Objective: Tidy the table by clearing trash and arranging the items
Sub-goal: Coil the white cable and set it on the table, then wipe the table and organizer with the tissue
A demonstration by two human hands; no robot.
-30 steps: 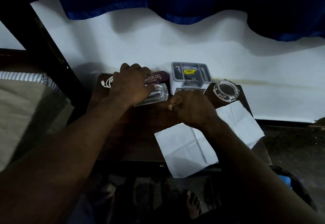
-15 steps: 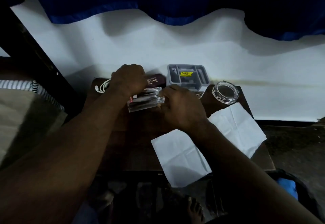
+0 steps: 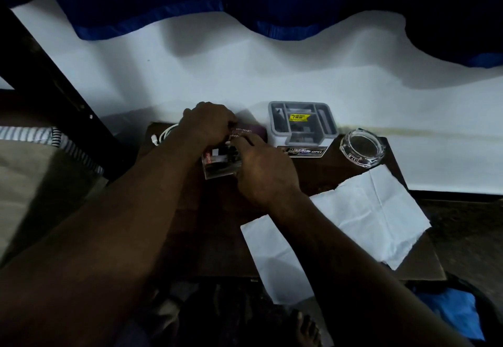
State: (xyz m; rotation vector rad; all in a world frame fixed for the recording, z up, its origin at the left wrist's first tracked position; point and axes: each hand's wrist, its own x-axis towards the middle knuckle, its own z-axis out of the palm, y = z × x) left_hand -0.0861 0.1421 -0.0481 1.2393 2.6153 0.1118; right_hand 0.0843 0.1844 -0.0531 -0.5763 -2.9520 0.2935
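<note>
Squaring a clear pen box (image 3: 217,165) against the back row looked like the step in hand. The box lay at about ten o'clock on the small wooden table (image 3: 217,237), just in front of a maroon spectacle case (image 3: 257,130) and touching or nearly touching it.

The left hand (image 3: 206,125) reached over from eleven o'clock. Its fingers were curled down over the box's far edge, gripping it where box met case. The right hand (image 3: 262,168) covered the box's three o'clock end with bent fingers. The thumb was hidden, so I could not tell whether that hand pinched the box or only steadied it. Two hands on so light a thing suggested aligning rather than carrying.

A grey organiser tray (image 3: 280,126) stood at twelve o'clock against the white wall (image 3: 272,74), with a glass ashtray (image 3: 362,148) at two o'clock. Both seemed parked along the back to free the front.

A creased white paper sheet (image 3: 367,210) sprawled from four to five o'clock, overhanging the table edge (probably the trash in question). It was well apart from both hands and not yet cleared. A white cable (image 3: 163,135) coiled at the ten o'clock corner, partly hidden behind the left wrist. A bin with a blue liner (image 3: 449,314) waited on the floor at five o'clock, handy for the paper.
</note>
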